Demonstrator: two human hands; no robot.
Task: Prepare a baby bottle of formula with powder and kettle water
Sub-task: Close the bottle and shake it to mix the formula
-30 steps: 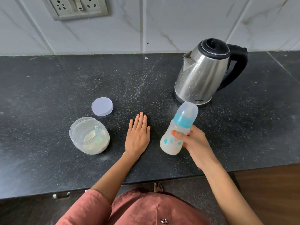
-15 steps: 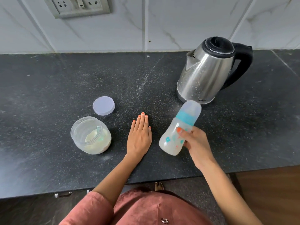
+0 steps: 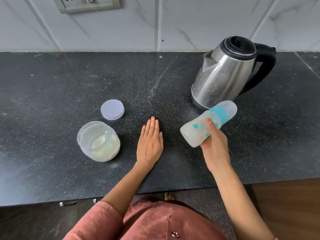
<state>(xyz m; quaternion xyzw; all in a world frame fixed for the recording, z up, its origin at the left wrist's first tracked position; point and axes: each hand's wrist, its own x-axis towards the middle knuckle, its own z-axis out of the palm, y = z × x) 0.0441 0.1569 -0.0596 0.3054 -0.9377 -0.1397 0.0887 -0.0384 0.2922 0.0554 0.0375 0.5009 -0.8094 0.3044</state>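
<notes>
My right hand [image 3: 215, 146] grips a capped baby bottle [image 3: 199, 128] with a teal collar and milky liquid inside. The bottle is held above the counter, tilted far over with its cap pointing up and to the right. My left hand [image 3: 150, 141] lies flat on the black counter [image 3: 52, 84], palm down, fingers together, holding nothing. An open clear jar [image 3: 98, 142] with pale powder and a scoop in it stands left of that hand. Its round lid [image 3: 112, 109] lies behind it. A steel kettle [image 3: 225, 73] with a black lid and handle stands behind the bottle.
A white tiled wall [image 3: 173, 23] backs the counter, with a socket plate [image 3: 88, 3] at the upper left. The counter's front edge runs just in front of my body. A brown floor [image 3: 285, 205] shows at the lower right.
The bottle in my right hand has tipped further toward horizontal, cap swinging to the right. My left hand has stayed flat on the counter.
</notes>
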